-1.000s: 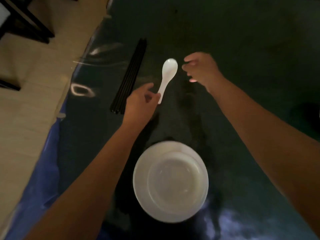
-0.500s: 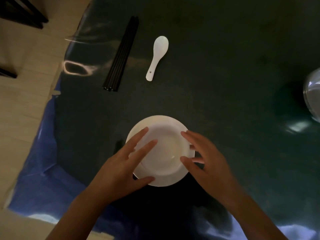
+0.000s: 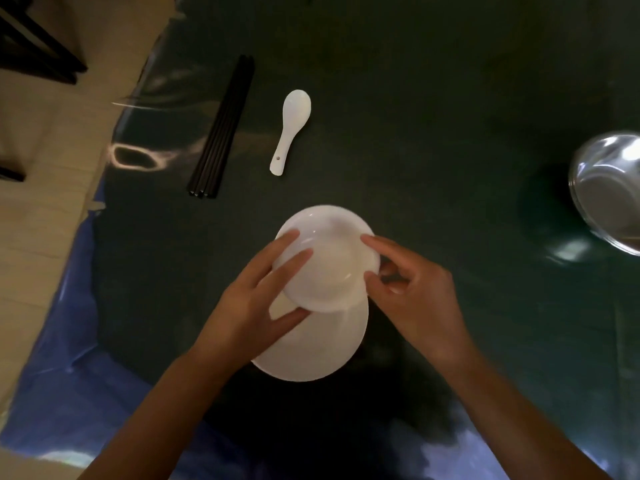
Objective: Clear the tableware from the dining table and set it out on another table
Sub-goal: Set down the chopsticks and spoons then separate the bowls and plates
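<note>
Dark glossy bench (image 3: 433, 98) carries a round white ceramic plate (image 3: 318, 348). Both hands, left (image 3: 256, 303) and right (image 3: 419, 303), fingers curled, grip a small white ceramic bowl (image 3: 329, 258) by opposite rim edges above it. Likely light, rigid, slippery, breakable; rim hold suits.

left hand (image 3: 249, 299) — fingers spread, thumb curled | right hand (image 3: 415, 299) — fingers bent | forearms converge

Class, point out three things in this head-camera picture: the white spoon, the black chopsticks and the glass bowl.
white spoon (image 3: 290, 129): head view, on its neck just below the scoop.
black chopsticks (image 3: 221, 126): head view, midway along the bundle.
glass bowl (image 3: 609, 188): head view, on its inner wall near the right edge.
</note>
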`<control>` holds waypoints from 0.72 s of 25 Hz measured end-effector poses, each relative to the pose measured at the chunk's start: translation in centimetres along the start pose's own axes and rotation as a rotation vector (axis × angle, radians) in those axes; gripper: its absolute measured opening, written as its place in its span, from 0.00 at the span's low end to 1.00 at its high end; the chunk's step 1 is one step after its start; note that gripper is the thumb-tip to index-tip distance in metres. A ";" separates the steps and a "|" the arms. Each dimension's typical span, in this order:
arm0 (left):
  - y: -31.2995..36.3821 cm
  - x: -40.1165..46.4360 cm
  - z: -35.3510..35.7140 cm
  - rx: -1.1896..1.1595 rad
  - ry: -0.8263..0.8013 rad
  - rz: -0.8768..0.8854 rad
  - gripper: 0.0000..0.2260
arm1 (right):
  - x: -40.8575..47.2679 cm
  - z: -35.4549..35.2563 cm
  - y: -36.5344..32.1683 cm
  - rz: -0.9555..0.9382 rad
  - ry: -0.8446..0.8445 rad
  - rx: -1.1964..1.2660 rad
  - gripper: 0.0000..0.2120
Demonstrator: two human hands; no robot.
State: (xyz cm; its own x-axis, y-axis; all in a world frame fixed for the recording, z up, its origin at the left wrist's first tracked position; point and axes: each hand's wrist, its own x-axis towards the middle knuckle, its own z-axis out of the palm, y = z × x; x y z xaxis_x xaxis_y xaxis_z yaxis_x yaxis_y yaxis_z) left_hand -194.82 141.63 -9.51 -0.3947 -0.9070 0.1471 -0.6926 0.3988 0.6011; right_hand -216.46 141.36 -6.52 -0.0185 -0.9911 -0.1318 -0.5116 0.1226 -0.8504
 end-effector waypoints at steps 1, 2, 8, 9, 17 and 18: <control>-0.1 1.6 0.0 0.013 -0.009 0.027 0.29 | 1.0 -0.6 0.0 0.002 0.022 -0.018 0.22; -0.2 3.3 0.0 0.024 -0.017 0.048 0.30 | 2.2 -1.2 0.0 0.009 0.042 -0.032 0.22; -2.1 14.7 1.0 0.055 -0.056 0.066 0.31 | 12.0 -4.0 1.3 0.031 0.095 -0.036 0.21; -2.5 16.1 1.4 0.055 -0.066 0.068 0.30 | 13.5 -4.1 1.7 0.042 0.099 -0.025 0.21; -4.2 20.3 4.3 0.067 -0.113 0.081 0.30 | 17.5 -4.3 4.5 0.103 0.113 -0.040 0.20; -4.3 20.4 4.5 0.071 -0.116 0.082 0.30 | 17.5 -4.3 4.6 0.102 0.115 -0.053 0.20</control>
State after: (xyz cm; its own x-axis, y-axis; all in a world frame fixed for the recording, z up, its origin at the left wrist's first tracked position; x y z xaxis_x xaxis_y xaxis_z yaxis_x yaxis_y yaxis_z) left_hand -202.58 122.03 -12.68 -0.5154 -0.8512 0.0993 -0.6947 0.4828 0.5332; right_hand -222.87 124.33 -10.54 -0.1696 -0.9734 -0.1538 -0.5468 0.2227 -0.8071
